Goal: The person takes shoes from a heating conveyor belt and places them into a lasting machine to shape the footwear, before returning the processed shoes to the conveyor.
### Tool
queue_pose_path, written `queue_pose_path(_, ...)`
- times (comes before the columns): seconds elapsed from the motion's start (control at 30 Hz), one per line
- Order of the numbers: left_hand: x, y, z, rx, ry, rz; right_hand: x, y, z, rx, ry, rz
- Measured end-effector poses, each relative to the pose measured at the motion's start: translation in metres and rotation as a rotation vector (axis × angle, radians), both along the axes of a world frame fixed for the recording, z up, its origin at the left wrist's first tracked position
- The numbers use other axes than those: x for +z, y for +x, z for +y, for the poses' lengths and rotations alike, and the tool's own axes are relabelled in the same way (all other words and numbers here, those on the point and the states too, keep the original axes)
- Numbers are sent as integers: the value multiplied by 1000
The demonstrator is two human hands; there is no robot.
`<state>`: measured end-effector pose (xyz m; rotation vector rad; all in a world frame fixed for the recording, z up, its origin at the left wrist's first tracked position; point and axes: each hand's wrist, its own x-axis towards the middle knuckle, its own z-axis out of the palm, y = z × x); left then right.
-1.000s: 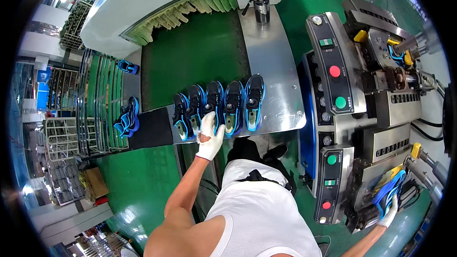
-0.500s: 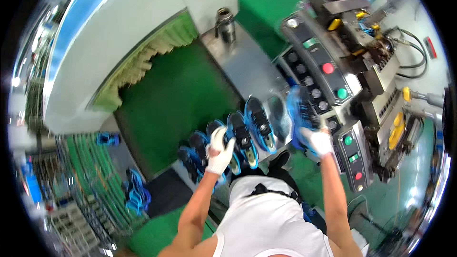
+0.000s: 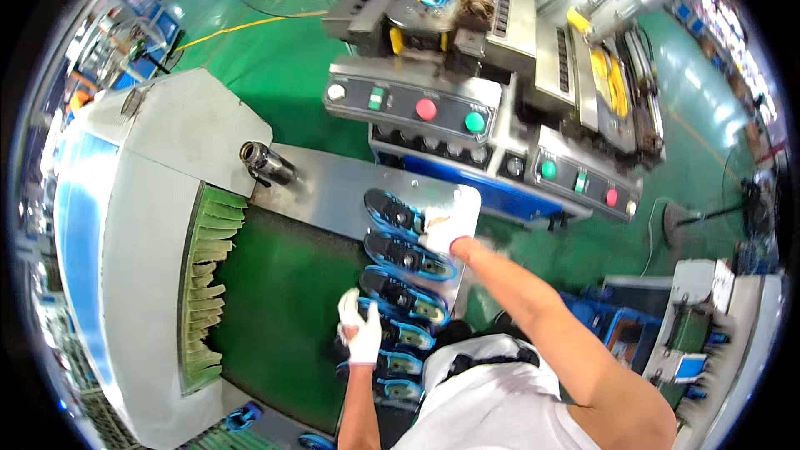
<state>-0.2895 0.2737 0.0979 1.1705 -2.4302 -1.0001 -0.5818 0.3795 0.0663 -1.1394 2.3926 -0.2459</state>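
A row of black shoes with bright blue edges, pale lasts showing at their heels, runs along the metal ledge beside a green conveyor belt [image 3: 275, 300]. My white-gloved right hand [image 3: 443, 227] is closed at the heel end of the farthest shoe [image 3: 392, 212], which lies on the ledge. Nearer to me come a second shoe [image 3: 406, 255] and a third shoe [image 3: 402, 293]. My left hand [image 3: 360, 332], also gloved, has its thumb and fingers apart above the belt-side ends of the nearer shoes, such as this shoe [image 3: 408, 336]. Whether it touches them cannot be seen.
A metal flask [image 3: 271, 165] stands at the ledge's far-left end. A grey machine housing [image 3: 150, 258] with a fringed opening [image 3: 208, 275] covers the belt on the left. Ahead, machine control panels [image 3: 412, 104] with coloured buttons jut toward the ledge. A blue crate [image 3: 625, 337] sits at right.
The view has turned toward the machine. My right hand has brought its shoe from beside the control panels down onto the row's far end. My left hand stays by the nearer shoes.
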Motion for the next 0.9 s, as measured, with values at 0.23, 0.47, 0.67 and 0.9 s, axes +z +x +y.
queue_pose_path(0.23, 19, -106, 36, -398, -33, 147, -25, 63, 193, -705, -485, -145)
queue_pose_path(0.47, 7, -149, 167, -929, 20, 46, -103, 264, 479, -1812, 18, -511)
queue_pose_path(0.67, 24, -154, 372, -1441, 283, -37, -93, 540, 604, -2683, -84, -199)
queue_pose_path(0.9, 94, -125, 614, -2285, 319, 132, -143, 721, 505, -3567, -1059, 266)
